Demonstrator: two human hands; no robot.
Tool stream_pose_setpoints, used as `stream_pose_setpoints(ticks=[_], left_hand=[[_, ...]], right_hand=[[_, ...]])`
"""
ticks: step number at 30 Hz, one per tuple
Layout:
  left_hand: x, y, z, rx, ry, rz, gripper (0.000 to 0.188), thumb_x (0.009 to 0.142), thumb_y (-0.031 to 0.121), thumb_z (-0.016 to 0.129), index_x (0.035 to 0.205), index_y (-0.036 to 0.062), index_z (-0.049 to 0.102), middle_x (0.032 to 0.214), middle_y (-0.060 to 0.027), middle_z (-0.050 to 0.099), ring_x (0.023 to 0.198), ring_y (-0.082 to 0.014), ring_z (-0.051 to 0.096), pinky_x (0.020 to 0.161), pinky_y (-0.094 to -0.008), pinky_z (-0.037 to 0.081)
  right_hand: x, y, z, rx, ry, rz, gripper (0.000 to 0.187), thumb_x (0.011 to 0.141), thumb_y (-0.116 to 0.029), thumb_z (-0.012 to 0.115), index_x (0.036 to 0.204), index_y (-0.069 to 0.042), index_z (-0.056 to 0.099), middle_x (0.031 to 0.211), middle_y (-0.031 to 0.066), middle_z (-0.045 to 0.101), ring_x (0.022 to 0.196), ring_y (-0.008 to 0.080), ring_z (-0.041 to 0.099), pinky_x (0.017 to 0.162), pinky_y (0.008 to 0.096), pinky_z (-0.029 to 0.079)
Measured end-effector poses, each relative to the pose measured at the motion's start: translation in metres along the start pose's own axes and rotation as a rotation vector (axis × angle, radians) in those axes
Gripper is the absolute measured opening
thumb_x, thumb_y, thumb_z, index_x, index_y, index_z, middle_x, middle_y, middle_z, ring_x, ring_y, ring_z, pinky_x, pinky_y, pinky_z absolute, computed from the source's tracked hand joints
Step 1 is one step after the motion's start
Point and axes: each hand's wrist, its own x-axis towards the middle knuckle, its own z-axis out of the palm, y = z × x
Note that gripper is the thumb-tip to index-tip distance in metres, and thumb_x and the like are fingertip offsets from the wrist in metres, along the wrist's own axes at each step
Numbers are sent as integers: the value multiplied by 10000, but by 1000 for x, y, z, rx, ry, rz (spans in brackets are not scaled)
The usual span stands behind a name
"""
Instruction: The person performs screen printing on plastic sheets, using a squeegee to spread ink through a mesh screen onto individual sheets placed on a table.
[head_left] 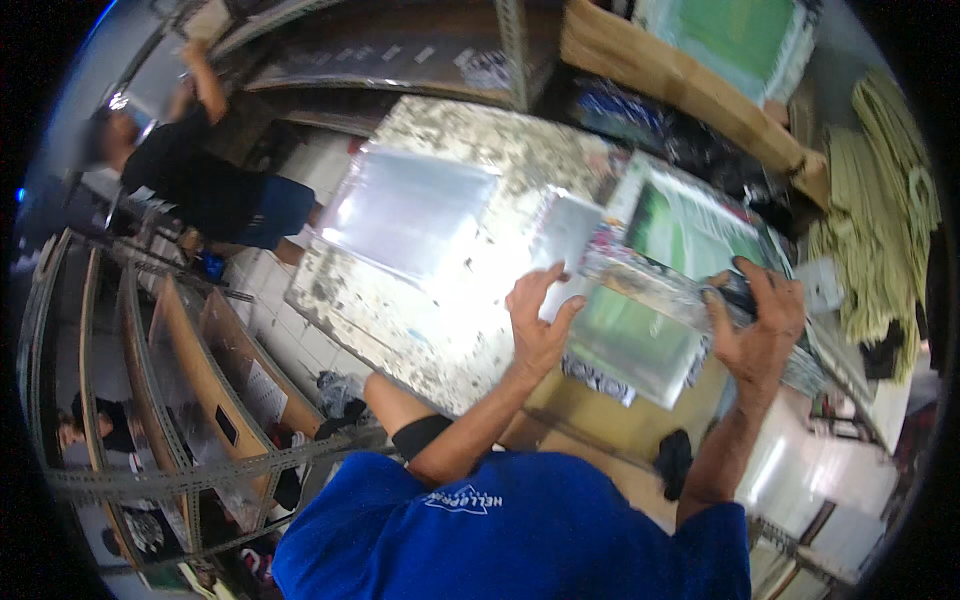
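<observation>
My left hand (541,322) is held with thumb and fingers apart over the near-right side of the table, with nothing in it. It is beside a clear plastic sheet (565,232) and the left edge of a green-tinted transparent sheet (640,335). At the right, my right hand (762,325) curls around a small dark object (735,293), too blurred to name, at the green sheet's far right corner. Beyond it lies a green printed panel with a pale border (690,235). A larger stack of clear plastic sheets (410,212) rests on the table's left half.
The paint-spotted white table (480,125) has a cardboard box (690,85) at its far right. Yellow-green cloths (875,220) hang at the right. Metal shelving with boards (190,380) stands at the left. Another person (200,185) is at the far left with arms raised.
</observation>
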Motion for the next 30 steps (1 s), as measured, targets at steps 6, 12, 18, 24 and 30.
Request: stream_pose_setpoints(ticks=[6, 12, 18, 24, 30], left_hand=[[-50, -109, 4, 885, 31, -258, 475, 832, 313, 733, 1129, -52, 676, 1419, -170, 499, 1273, -347, 407, 989, -527, 282], [-58, -123, 5, 863, 43, -161, 306, 788, 225, 738, 1025, 33, 734, 1439, -127, 513, 1262, -326, 420, 966, -512, 295], [-35, -99, 8, 614, 268, -16, 138, 757, 101, 736, 881, 42, 742, 1377, -152, 567, 1178, -335, 521, 949, -480, 344], [5, -55, 10, 381, 359, 1, 133, 762, 107, 758, 873, 39, 734, 1352, -156, 589, 1213, -329, 538, 984, -451, 362], [43, -51, -18, 192, 491, 10, 93, 801, 50, 744, 878, 0, 731, 1315, -191, 600, 1034, -330, 635, 852, -424, 505]], right_hand=[[59, 26, -13, -14, -1, 50, 415, 724, -233, 820, 1081, -60, 696, 917, 168, 678, 840, 370, 607, 818, 459, 441], [75, 33, -15, 20, -39, 118, 384, 760, -242, 809, 1090, -76, 703, 977, 156, 705, 914, 388, 624, 940, 488, 437], [79, 28, -20, 18, -63, 162, 392, 763, -235, 805, 1106, -75, 704, 979, 163, 710, 935, 385, 629, 1020, 500, 414], [84, 27, -21, 39, -57, 154, 369, 752, -219, 805, 1072, -62, 712, 945, 170, 712, 900, 382, 631, 850, 469, 454], [86, 31, -21, 20, -11, 83, 358, 749, -225, 808, 1049, -54, 716, 928, 180, 714, 859, 386, 637, 788, 450, 474]])
